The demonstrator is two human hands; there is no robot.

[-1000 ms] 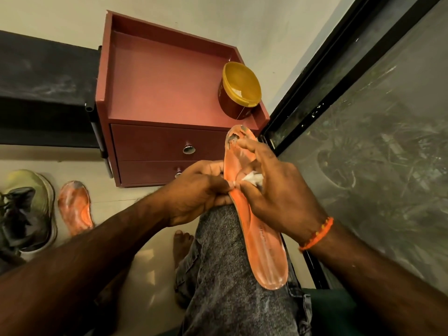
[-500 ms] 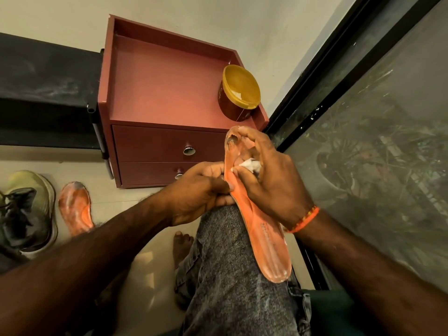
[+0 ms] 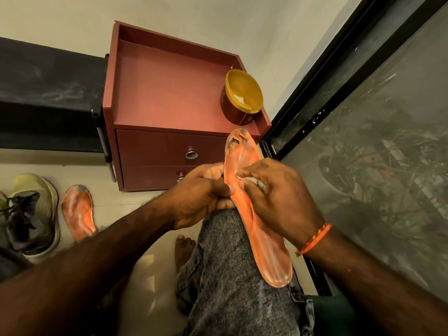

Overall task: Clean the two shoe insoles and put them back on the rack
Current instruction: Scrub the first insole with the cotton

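Task looks to be in its first half, judging by how things lie: neither insole is on the dark rack [image 3: 48,98] at upper left, and the one in hand is only partly clean. Rack stands against the wall, touching the left side of the red drawer cabinet [image 3: 169,98]; a yellow-lidded tub [image 3: 243,94] sits at the cabinet top's right front corner. A worn shoe [image 3: 34,214] lies on the floor at far left. Just beside it lies the second insole [image 3: 78,213], orange, smeared grey-white, its toe dark; whether it is already wiped I cannot tell, so I count it as pending. The insole being worked [image 3: 257,229] rests lengthwise along the person's raised knee [image 3: 230,238], toe end pointing away toward the cabinet, heel end toward the body. Dark grime shows at the toe tip, above both hands, so that patch seems left to do; the heel half looks glossy. Left hand [image 3: 201,197] grips the insole's left edge at mid-length, fingers curled round it, steadying it against the knee. Right hand [image 3: 276,202] lies over the insole's upper face, fingers and thumb pinching a small white wad [image 3: 254,181], cloth or tissue, pressed onto the surface just below the dirty toe. Remaining, by my reading: finish toe, treat other insole if needed, return both to rack.
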